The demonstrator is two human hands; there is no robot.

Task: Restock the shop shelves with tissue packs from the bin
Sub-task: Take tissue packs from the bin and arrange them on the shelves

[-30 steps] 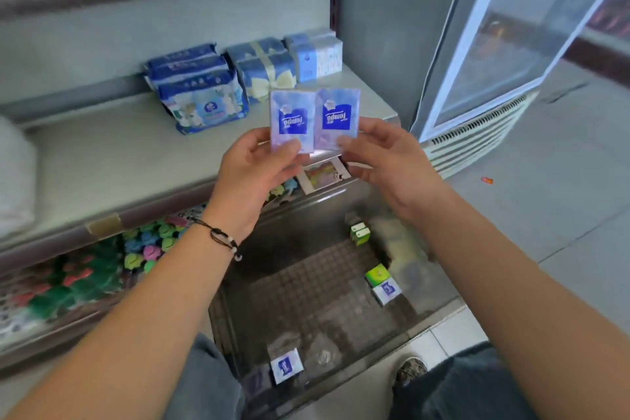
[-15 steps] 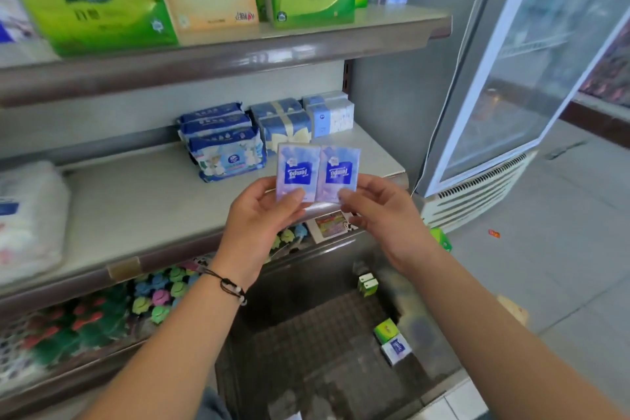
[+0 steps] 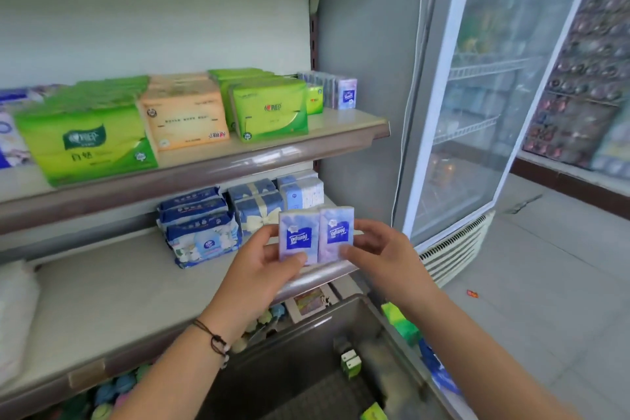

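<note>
Two small purple-and-blue tissue packs are held side by side, upside down, in front of the middle shelf. My left hand grips the left tissue pack and my right hand grips the right tissue pack. Below them stands the clear plastic bin, with a few small packs on its dark bottom. A matching purple pack stands at the right end of the upper shelf.
Green and orange tissue boxes fill the upper shelf. Blue wipe packs and blue gift-wrapped packs sit at the back right of the middle shelf. A glass-door fridge stands to the right, over a tiled floor.
The view has tilted upward, revealing the upper shelf fully. Both hands keep the two packs together in front of the middle shelf's right end, raised away from the bin.
</note>
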